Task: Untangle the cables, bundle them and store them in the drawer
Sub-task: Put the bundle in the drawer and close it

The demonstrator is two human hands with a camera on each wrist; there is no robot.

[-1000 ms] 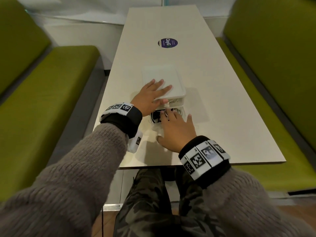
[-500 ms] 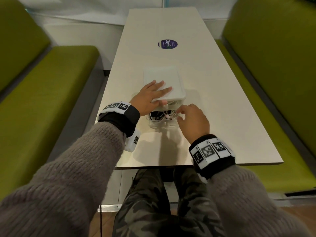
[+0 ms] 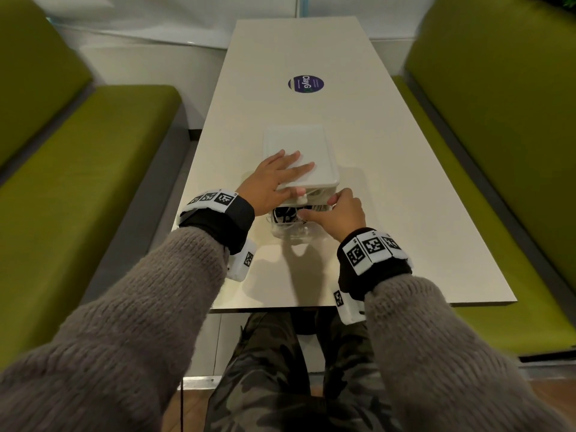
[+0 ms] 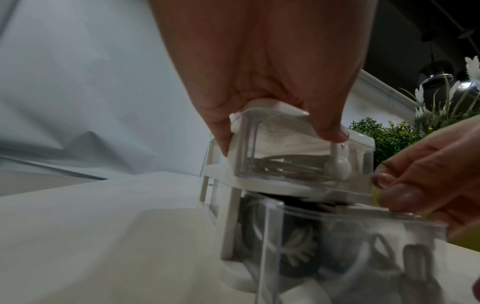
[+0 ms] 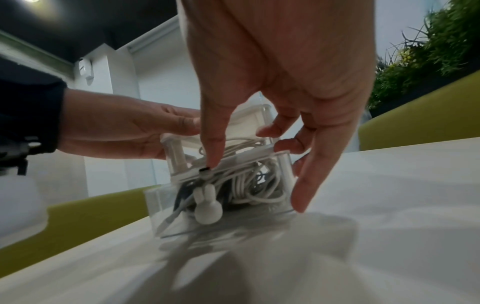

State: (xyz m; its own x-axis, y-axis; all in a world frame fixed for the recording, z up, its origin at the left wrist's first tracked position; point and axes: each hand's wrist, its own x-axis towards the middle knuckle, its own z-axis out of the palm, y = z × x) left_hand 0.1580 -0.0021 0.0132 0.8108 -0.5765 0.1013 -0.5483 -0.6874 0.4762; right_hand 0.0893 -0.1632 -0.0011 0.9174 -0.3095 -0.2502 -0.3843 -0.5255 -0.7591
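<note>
A small white drawer unit [image 3: 307, 151] stands on the table. My left hand [image 3: 276, 179] lies flat on its top, thumb at the front edge, and is seen from below in the left wrist view [image 4: 259, 82]. The clear lower drawer [image 3: 288, 233] [image 5: 221, 197] is pulled out. It holds bundled black cable [image 3: 282, 215] and white cable [image 5: 259, 185]. My right hand [image 3: 341, 210] [image 5: 285, 82] hovers over the drawer's right side. One fingertip [image 5: 213, 156] presses a black plug [image 5: 205, 170] at the rim. The shut upper drawer [image 4: 298, 158] holds a white cable.
Each drawer has a white rabbit-shaped knob [image 5: 207, 207] [image 4: 340, 166]. The table [image 3: 405, 213] carries a round purple sticker [image 3: 306, 84] farther back. Green benches [image 3: 93, 182] flank it on both sides. The near table edge [image 3: 405, 305] is just behind my wrists.
My right hand came off the open drawer, swung right, and now reaches back over its right rim with one finger on the plug. The left hand stayed on the unit.
</note>
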